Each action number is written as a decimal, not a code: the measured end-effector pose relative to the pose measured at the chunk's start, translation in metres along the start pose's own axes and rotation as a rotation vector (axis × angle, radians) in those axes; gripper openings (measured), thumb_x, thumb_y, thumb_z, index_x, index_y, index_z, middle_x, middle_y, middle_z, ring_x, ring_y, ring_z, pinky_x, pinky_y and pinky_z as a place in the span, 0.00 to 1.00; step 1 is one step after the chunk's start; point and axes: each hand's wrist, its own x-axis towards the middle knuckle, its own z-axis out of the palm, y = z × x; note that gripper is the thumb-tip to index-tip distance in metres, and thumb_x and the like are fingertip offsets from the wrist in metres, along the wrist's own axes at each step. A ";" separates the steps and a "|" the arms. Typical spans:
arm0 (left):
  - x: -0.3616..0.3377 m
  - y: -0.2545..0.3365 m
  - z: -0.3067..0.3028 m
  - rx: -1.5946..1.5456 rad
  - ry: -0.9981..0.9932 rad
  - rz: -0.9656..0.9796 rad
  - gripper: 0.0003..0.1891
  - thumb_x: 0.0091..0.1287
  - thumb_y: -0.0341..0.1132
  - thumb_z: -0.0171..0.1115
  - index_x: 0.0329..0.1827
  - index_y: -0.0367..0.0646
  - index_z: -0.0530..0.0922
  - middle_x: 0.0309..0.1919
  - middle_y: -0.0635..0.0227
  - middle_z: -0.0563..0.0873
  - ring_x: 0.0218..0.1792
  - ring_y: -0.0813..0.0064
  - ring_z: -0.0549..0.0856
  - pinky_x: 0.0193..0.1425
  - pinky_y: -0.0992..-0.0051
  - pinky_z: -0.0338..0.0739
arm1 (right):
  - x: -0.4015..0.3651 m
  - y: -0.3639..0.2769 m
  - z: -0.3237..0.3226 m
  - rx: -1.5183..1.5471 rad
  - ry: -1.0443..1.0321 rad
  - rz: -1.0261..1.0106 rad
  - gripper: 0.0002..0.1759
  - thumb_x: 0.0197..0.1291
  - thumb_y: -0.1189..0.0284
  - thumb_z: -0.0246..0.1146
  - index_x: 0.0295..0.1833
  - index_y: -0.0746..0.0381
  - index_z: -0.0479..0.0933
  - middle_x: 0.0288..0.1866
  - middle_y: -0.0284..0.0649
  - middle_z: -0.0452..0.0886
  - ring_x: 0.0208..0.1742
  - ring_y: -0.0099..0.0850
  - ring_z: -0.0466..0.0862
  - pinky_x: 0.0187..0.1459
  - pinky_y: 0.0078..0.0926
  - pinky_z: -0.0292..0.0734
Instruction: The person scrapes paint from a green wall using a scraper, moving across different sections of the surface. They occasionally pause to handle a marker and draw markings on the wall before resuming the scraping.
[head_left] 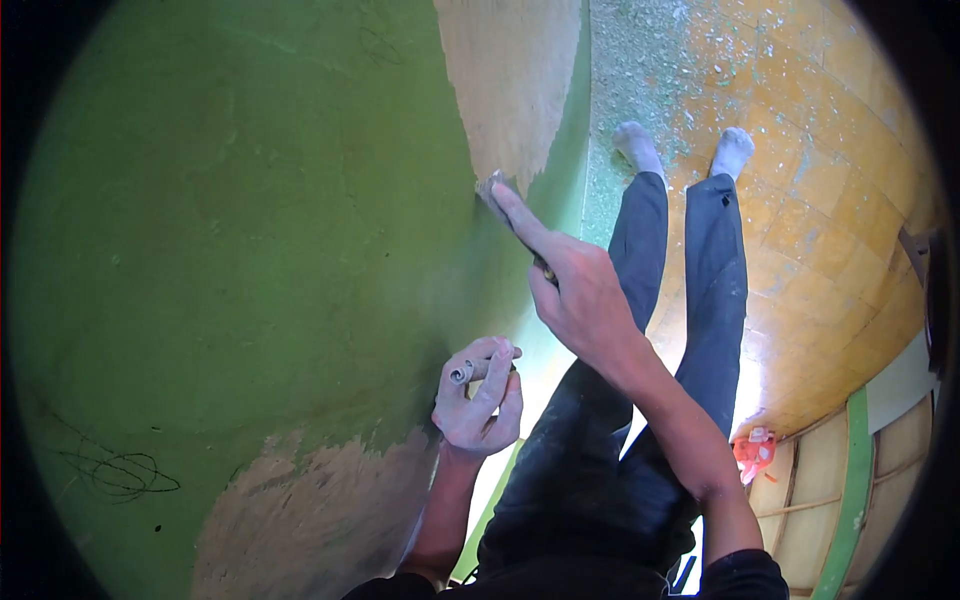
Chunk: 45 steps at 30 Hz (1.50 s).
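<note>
- Right hand (585, 295) was curled firmly round a slim scraper (499, 210), its index finger stretched out along the tool towards the tip; most of the handle was hidden in the fist.
- That scraper lay slantwise against the green wall (250, 250), its tip seeming to touch the ragged end of a bare patch (515, 80).
- Left hand (470, 410) was half curled near the wall, thumb and fingers pinching a rolled grey piece (466, 374); whether it was paper or something firmer, I could not tell.
- Judging by its look, the scraper would be light and stiff, with little give at the tip; the handle was the place to grip, with a finger laid along it for pressure.
- Pale dust coated the left fingers and could make either thing a bit slippery.
- If it was paper, the roll would weigh almost nothing and crush easily, so a loose pinch at its middle suited it.
- Pale flakes (640, 70) lay thickly on the floor (840, 200) beside the wall.
</note>
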 end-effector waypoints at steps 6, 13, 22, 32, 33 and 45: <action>0.001 0.001 0.001 -0.018 0.008 -0.025 0.27 0.58 0.12 0.58 0.64 0.32 0.80 0.50 0.46 0.82 0.38 0.62 0.88 0.38 0.71 0.88 | -0.005 -0.005 0.003 -0.012 0.025 -0.001 0.47 0.52 0.86 0.54 0.81 0.48 0.63 0.31 0.58 0.77 0.30 0.52 0.78 0.40 0.45 0.75; 0.002 0.000 0.001 -0.007 0.002 -0.022 0.27 0.58 0.12 0.58 0.64 0.32 0.81 0.50 0.46 0.81 0.37 0.62 0.88 0.37 0.71 0.88 | 0.023 -0.016 -0.011 0.018 0.127 -0.061 0.48 0.52 0.87 0.53 0.81 0.47 0.64 0.33 0.58 0.79 0.30 0.50 0.79 0.42 0.45 0.76; 0.005 0.002 -0.001 -0.020 -0.020 -0.067 0.25 0.60 0.13 0.59 0.63 0.31 0.80 0.51 0.45 0.81 0.37 0.63 0.89 0.36 0.71 0.88 | 0.031 -0.018 -0.018 -0.057 0.071 -0.072 0.47 0.52 0.87 0.53 0.82 0.50 0.63 0.36 0.56 0.81 0.28 0.48 0.78 0.40 0.40 0.76; 0.002 0.000 -0.001 -0.043 -0.018 -0.082 0.26 0.59 0.12 0.59 0.63 0.31 0.80 0.51 0.45 0.81 0.36 0.63 0.90 0.38 0.72 0.88 | 0.024 -0.018 -0.017 -0.046 0.042 -0.060 0.47 0.51 0.88 0.54 0.81 0.51 0.65 0.31 0.54 0.79 0.29 0.45 0.79 0.41 0.38 0.77; 0.003 0.002 -0.001 -0.042 -0.020 -0.091 0.26 0.59 0.11 0.59 0.63 0.31 0.80 0.51 0.45 0.81 0.37 0.63 0.90 0.38 0.71 0.88 | 0.015 -0.020 -0.016 -0.059 -0.005 -0.010 0.47 0.52 0.88 0.54 0.81 0.51 0.65 0.31 0.54 0.78 0.29 0.44 0.79 0.41 0.38 0.77; 0.005 0.007 -0.006 -0.031 -0.042 -0.111 0.26 0.57 0.10 0.59 0.62 0.30 0.81 0.50 0.45 0.82 0.37 0.63 0.90 0.38 0.72 0.88 | 0.030 -0.031 -0.030 -0.082 0.024 -0.056 0.48 0.52 0.87 0.55 0.81 0.49 0.64 0.29 0.54 0.76 0.29 0.47 0.79 0.41 0.42 0.76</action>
